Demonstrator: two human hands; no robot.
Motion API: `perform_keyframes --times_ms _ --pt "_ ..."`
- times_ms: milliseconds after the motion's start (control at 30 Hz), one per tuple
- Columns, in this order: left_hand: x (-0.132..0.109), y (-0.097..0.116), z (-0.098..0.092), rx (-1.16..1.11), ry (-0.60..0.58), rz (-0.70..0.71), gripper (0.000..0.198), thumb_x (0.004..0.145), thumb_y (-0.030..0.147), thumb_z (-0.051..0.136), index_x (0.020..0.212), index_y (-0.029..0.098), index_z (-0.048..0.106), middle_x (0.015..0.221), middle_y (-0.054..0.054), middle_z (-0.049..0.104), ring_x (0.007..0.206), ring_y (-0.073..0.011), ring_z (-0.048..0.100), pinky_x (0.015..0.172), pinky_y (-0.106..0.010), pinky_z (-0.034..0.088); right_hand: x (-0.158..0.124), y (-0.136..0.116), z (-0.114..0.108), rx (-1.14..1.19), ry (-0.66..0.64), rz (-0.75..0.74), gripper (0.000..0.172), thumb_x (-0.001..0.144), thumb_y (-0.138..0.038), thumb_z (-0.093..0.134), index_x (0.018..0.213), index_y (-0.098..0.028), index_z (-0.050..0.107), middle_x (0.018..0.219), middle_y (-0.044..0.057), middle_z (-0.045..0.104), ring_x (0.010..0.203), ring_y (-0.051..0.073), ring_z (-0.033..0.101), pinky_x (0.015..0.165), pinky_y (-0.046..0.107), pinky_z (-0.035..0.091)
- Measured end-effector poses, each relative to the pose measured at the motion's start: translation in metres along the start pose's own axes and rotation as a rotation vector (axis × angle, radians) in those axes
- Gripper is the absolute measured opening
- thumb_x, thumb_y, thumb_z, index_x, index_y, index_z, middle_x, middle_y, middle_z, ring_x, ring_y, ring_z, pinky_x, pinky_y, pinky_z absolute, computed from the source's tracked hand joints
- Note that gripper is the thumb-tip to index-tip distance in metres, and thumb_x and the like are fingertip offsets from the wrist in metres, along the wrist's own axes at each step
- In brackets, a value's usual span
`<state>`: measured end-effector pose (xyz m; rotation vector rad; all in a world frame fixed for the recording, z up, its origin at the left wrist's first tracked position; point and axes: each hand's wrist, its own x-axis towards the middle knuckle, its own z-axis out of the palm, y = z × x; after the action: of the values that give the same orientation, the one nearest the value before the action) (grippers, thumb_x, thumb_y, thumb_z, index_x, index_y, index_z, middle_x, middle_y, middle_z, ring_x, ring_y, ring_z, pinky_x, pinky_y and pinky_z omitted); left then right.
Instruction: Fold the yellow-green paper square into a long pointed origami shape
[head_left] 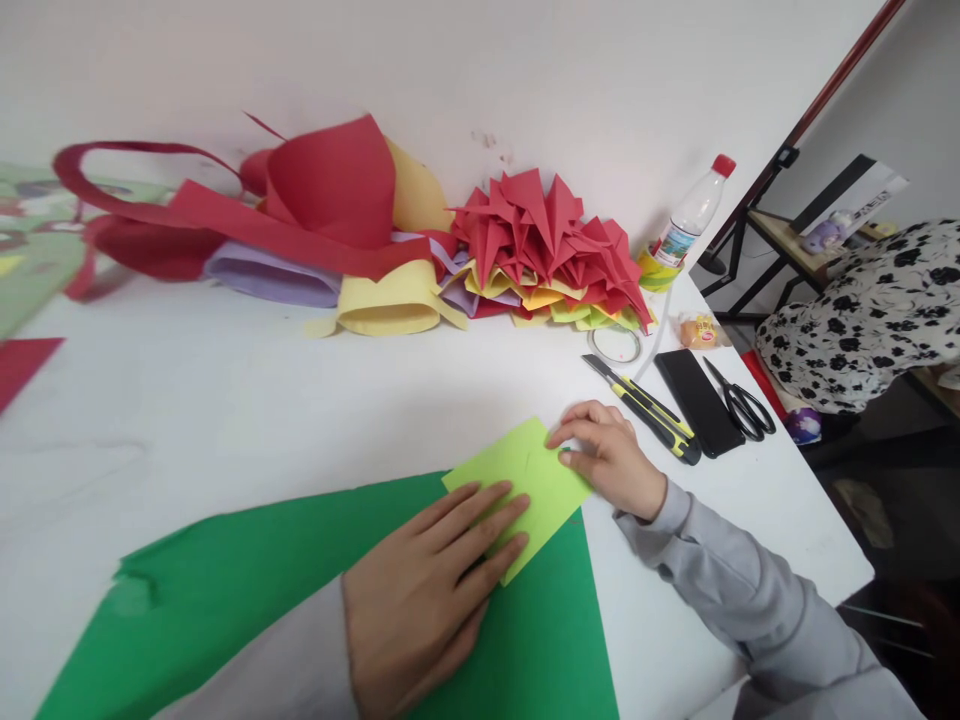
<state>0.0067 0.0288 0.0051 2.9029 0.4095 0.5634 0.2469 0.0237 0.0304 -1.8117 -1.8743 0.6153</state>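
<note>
Left hand (427,600) lies flat, fingers together, pinning the paper (525,468); right hand (611,460) presses its edge, fingertips curled, pinching nothing. Firm, even pressure should keep the fold straight.

Soft, even light lay bright on the white matte tabletop (225,400), leaving only faint shadows under the fingers of the left hand (420,610) and right hand (611,455). The light green paper square (525,470) beneath the fingertips was sharp. Far left of the fingers, long red paper strips (127,190) were blurred; far right, the room (862,500) was dim.
</note>
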Motion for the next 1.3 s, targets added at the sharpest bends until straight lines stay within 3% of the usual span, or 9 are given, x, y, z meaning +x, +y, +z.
perform_keyframes --times_ms 400,567,833,1000,1100,1300 --pt "-0.002 0.003 0.004 0.011 0.015 -0.027 0.037 0.083 0.018 0.050 0.118 0.021 0.062 0.136 -0.008 0.055 0.132 -0.0296 0.040 0.111 -0.051 0.029 0.002 0.000 0.000 0.011 -0.002 -0.002 0.025 0.078 -0.009 0.066 0.091 -0.030 0.069 0.108 -0.003 0.060 0.102 0.019 0.050 0.094 0.039 0.032" --pt "0.004 0.011 0.003 -0.017 0.033 -0.007 0.039 0.082 0.015 0.048 0.120 0.015 0.060 0.126 -0.007 0.063 0.132 -0.0220 0.040 0.118 -0.044 0.018 0.001 -0.002 0.000 0.012 0.015 -0.015 0.022 0.076 -0.010 0.068 0.090 -0.028 0.069 0.106 -0.002 0.061 0.100 0.020 0.051 0.092 0.038 0.034" --pt "0.011 0.010 -0.007 0.011 -0.017 0.041 0.037 0.084 0.008 0.042 0.115 0.012 0.063 0.132 -0.009 0.058 0.126 -0.0238 0.046 0.106 -0.038 0.040 0.001 0.001 0.000 0.002 0.024 -0.047 0.022 0.080 -0.013 0.065 0.098 -0.026 0.066 0.107 0.000 0.061 0.101 0.020 0.052 0.090 0.037 0.035" --pt "0.024 0.013 -0.012 0.078 -0.030 0.056 0.029 0.086 0.006 0.039 0.096 0.012 0.065 0.125 -0.011 0.062 0.115 -0.0249 0.052 0.096 -0.038 0.046 0.005 0.005 0.002 0.028 0.031 -0.051 0.018 0.078 -0.013 0.069 0.090 -0.025 0.067 0.105 -0.001 0.063 0.099 0.019 0.053 0.090 0.036 0.036" --pt "0.036 0.012 -0.006 0.110 -0.040 0.037 0.023 0.087 0.009 0.040 0.080 0.014 0.061 0.125 -0.015 0.060 0.103 -0.0269 0.055 0.086 -0.042 0.048 0.006 0.007 0.003 0.021 0.032 -0.069 0.016 0.077 -0.014 0.070 0.089 -0.025 0.068 0.104 -0.001 0.063 0.098 0.019 0.053 0.090 0.036 0.037" --pt "0.052 0.006 0.014 0.188 -0.023 0.058 0.022 0.088 0.013 0.038 0.080 0.014 0.059 0.100 -0.016 0.067 0.076 -0.0246 0.053 0.070 -0.043 0.046 0.006 0.007 0.003 -0.007 0.030 -0.071 0.016 0.077 -0.015 0.071 0.089 -0.025 0.067 0.104 0.000 0.062 0.100 0.020 0.053 0.089 0.036 0.037"
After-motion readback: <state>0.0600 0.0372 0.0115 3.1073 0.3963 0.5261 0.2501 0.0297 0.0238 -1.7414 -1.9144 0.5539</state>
